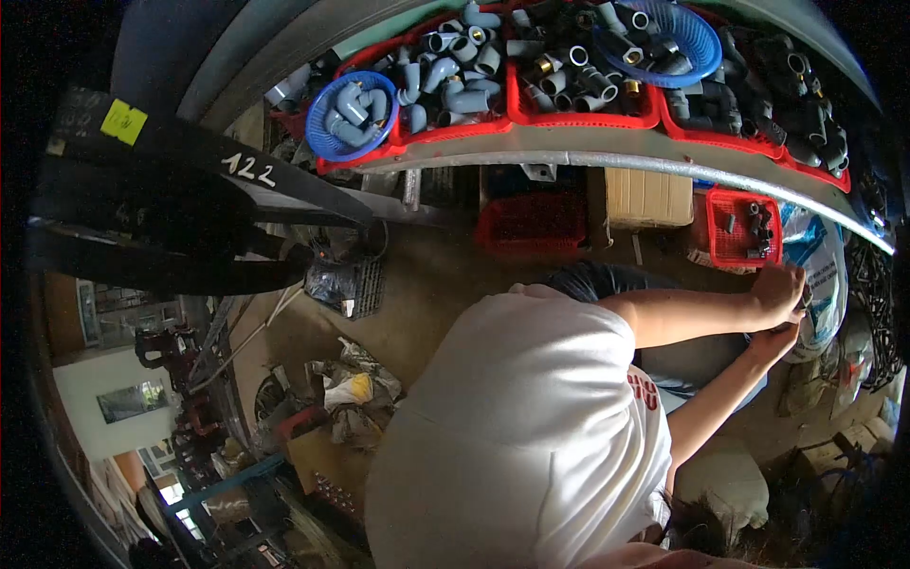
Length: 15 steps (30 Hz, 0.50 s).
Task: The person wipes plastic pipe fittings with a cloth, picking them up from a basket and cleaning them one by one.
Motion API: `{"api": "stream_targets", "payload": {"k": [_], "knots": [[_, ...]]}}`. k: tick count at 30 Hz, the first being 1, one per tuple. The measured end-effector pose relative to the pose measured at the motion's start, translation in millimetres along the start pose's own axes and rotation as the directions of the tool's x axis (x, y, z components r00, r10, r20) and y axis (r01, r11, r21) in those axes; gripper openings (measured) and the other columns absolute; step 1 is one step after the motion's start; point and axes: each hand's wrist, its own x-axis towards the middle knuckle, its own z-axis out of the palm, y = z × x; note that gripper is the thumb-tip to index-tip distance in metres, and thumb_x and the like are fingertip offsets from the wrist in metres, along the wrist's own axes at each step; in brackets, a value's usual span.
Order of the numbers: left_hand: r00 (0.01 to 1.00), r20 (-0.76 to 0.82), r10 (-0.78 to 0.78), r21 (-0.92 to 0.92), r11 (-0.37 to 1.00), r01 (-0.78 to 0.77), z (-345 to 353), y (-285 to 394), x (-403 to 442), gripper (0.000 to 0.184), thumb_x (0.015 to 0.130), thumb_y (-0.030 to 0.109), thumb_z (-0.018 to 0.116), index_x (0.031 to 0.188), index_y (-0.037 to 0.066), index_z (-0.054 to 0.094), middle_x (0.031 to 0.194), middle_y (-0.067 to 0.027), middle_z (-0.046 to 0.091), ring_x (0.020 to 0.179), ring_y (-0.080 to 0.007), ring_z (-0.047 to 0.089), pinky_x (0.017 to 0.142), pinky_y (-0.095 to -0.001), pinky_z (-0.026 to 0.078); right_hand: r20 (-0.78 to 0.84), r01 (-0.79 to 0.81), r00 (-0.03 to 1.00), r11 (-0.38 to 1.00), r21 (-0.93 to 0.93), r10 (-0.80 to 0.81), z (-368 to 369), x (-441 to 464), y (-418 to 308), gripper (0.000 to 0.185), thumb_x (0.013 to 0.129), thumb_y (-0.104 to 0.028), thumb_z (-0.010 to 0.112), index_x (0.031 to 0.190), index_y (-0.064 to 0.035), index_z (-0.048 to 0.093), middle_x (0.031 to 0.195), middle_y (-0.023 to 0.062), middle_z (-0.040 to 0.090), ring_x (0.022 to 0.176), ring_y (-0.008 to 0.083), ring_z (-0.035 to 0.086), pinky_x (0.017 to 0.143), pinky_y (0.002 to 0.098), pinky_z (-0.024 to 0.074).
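At the right, my left hand (782,292) is the upper of the two, with its fingers closed round a small thing mostly hidden by them. My right hand (779,339) meets it just below, fingers also closed at the same small thing, which I cannot make out. Both arms reach from a white shirt (512,427) over dark jeans (701,358). Beside the hands stands a white and blue bag (827,294). A small red basket (718,248) with dark fittings sits just above and left of them.
Across the top, a metal-edged bench (569,159) bears red baskets (583,119) of grey fittings and blue bowls (313,135). A cardboard box (649,196) and red crate (531,223) lie below. Dark beams (313,183) stand left; crumpled bags (351,389) lie on the floor.
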Motion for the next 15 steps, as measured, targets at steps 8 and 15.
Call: {"api": "stream_targets", "payload": {"k": [8, 15], "knots": [[0.984, -0.026, 0.177, 0.189, 0.967, -0.169, 19.2, 19.2, 6.2, 0.067, 0.071, 0.041, 0.08, 0.114, -0.005, 0.055, 0.098, -0.0157, 0.063, 0.085, -0.0287, 0.065, 0.074, -0.0452, 0.049, 0.159, 0.098, 0.978, 0.974, 0.204, -0.132, -10.7, 4.7, -4.5, 0.046, 0.1, -0.024, 0.052, 0.135, 0.0065, 0.049, 0.131, 0.016, 0.058, 0.119, 0.0283, 0.056, 0.106, 0.0438, 0.0421], [0.987, -0.132, 0.086, 0.363, 0.931, -0.032, 28.8, 36.3, -8.6, 0.067, 0.08, 0.043, 0.07, 0.125, -0.001, 0.048, 0.102, -0.0156, 0.057, 0.089, -0.0293, 0.056, 0.068, -0.0437, 0.047, 0.132, 0.142, 0.979, 0.983, 0.112, -0.156, 16.4, -18.9, -9.4, 0.057, 0.105, -0.036, 0.041, 0.143, 0.0052, 0.039, 0.143, 0.0192, 0.049, 0.13, 0.033, 0.049, 0.11, 0.0487, 0.0362]]}}
